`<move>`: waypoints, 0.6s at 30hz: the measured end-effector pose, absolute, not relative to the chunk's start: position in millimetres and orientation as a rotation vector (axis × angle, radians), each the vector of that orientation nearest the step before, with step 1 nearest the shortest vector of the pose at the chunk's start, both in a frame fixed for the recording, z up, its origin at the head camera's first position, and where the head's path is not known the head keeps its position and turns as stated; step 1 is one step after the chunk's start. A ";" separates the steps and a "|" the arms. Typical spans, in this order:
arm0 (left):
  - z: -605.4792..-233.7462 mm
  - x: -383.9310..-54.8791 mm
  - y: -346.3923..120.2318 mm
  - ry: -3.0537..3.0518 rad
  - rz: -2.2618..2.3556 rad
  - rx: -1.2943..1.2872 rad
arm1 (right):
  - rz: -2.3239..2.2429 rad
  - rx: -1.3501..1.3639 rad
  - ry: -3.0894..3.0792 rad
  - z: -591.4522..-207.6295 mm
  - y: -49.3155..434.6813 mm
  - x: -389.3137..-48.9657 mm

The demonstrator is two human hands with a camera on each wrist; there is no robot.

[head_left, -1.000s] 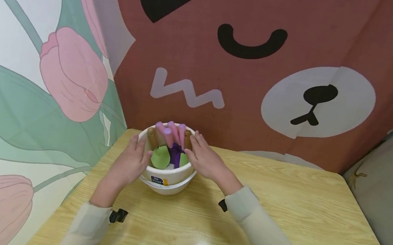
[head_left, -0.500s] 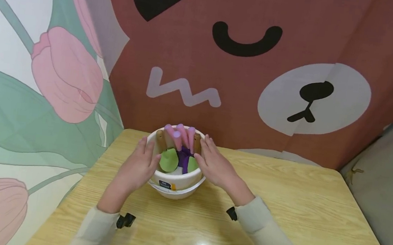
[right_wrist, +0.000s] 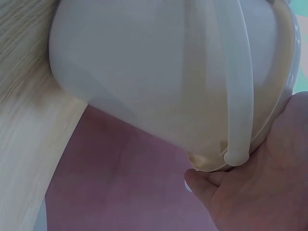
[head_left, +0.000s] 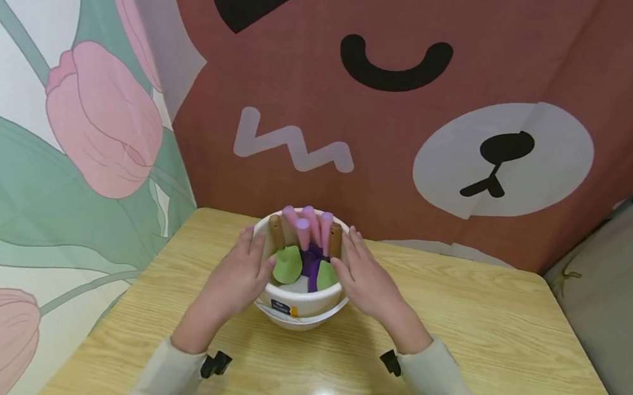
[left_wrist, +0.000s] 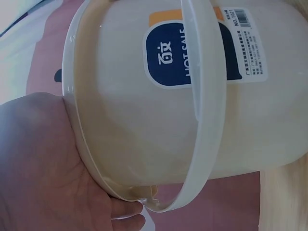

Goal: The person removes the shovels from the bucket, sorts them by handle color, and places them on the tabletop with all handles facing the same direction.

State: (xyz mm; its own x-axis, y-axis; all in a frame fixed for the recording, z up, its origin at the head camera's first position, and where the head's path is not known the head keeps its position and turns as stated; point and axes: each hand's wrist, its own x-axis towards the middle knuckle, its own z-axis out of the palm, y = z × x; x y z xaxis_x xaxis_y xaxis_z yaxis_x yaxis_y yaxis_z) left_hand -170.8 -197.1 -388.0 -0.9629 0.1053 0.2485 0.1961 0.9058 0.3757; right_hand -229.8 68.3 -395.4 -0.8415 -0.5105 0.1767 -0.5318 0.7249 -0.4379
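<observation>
A white plastic bucket (head_left: 302,296) stands on the table between my two hands. Its handle (left_wrist: 211,96) hangs down in front, and a dark blue label (left_wrist: 168,53) shows on its side. My left hand (head_left: 237,272) presses the left rim with straight fingers, the thumb lying over the edge. On the opposite rim, my right hand (head_left: 373,286) rests the same way; its fingertips (right_wrist: 204,185) show beside the handle's pivot. Inside the bucket are pink handles (head_left: 303,231), brown handles (head_left: 277,232), flat green pieces (head_left: 288,265) and purple pieces (head_left: 313,261), their lower parts hidden.
The light wood table (head_left: 480,340) extends to the right and toward me. Behind it hangs a reddish-brown cloth (head_left: 294,189) with a cartoon face. A tulip-patterned cloth (head_left: 103,120) lines the left side, and grey fabric (head_left: 617,284) the right.
The bucket has moved to the right and slightly toward me, both hands moving with it and keeping to its rim. The head view has shifted a little.
</observation>
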 end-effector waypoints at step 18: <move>-386.7 -167.0 -169.4 -2.867 -0.565 -0.289 | 0.728 0.790 -2.869 -396.3 98.2 -213.8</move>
